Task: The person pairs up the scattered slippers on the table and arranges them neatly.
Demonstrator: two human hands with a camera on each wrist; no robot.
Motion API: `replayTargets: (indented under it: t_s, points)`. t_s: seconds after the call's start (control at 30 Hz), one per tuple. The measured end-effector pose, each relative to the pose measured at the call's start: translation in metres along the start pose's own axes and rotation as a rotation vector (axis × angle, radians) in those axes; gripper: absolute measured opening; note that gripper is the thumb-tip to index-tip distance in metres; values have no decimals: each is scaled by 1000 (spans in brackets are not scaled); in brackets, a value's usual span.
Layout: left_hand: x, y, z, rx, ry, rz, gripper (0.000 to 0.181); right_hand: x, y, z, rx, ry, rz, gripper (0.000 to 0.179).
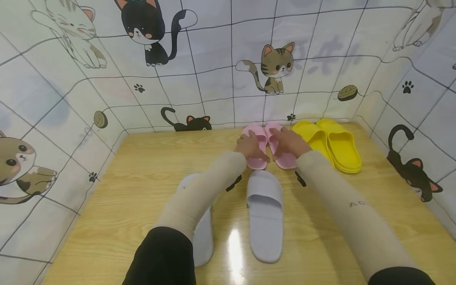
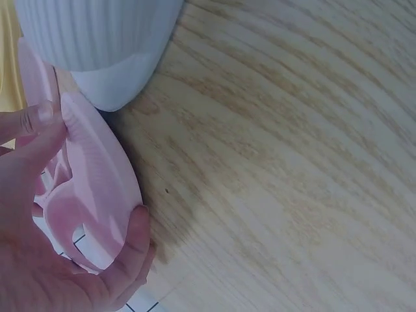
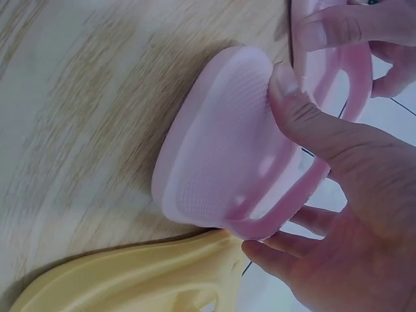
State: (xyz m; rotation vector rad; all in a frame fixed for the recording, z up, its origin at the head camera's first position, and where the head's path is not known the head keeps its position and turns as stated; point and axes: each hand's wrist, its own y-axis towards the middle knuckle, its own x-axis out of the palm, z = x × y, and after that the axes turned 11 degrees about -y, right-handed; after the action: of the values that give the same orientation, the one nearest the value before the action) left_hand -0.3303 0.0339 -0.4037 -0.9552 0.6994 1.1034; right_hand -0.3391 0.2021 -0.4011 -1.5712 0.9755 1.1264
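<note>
A pair of small pink slippers stands side by side near the back wall, toes to the wall. My left hand (image 1: 248, 145) grips the left pink slipper (image 1: 257, 163), and in the left wrist view its thumb lies at the inner edge of the sole with fingers along the outer edge. On the right pink slipper (image 3: 214, 149), my right hand (image 1: 290, 143) has its thumb at the inner edge and its fingers round the outer side by the strap. Both hands partly cover the slippers in the head view.
Right of the pink pair sit yellow slippers (image 1: 343, 148), close to my right hand. Nearer me lie a right white slipper (image 1: 266, 229) and a left white slipper (image 1: 204, 243), partly under my left sleeve. A cat-patterned wall (image 1: 213, 87) encloses the wooden surface (image 1: 142, 170).
</note>
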Motion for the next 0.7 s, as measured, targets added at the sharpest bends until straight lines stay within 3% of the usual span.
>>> replayTargets:
  t_s: [0.23,0.4,0.5,0.6,0.7]
  points:
    - [1,5,-6,31,-11,-21,126,-5,0,1,-9,55,-90,112]
    - [-10,5,-14,19,-159,-73,111,-14,5,1,-45,5,-124,115]
    - [-26,3,-23,34,-250,-148,108,-20,1,-2,-73,-21,-56,104]
    - [-46,-5,-37,67,-298,-209,110,-23,-17,-8,-120,-3,58,82]
    - [-64,-23,-56,122,-293,-182,110,-20,-48,-22,-161,9,161,64]
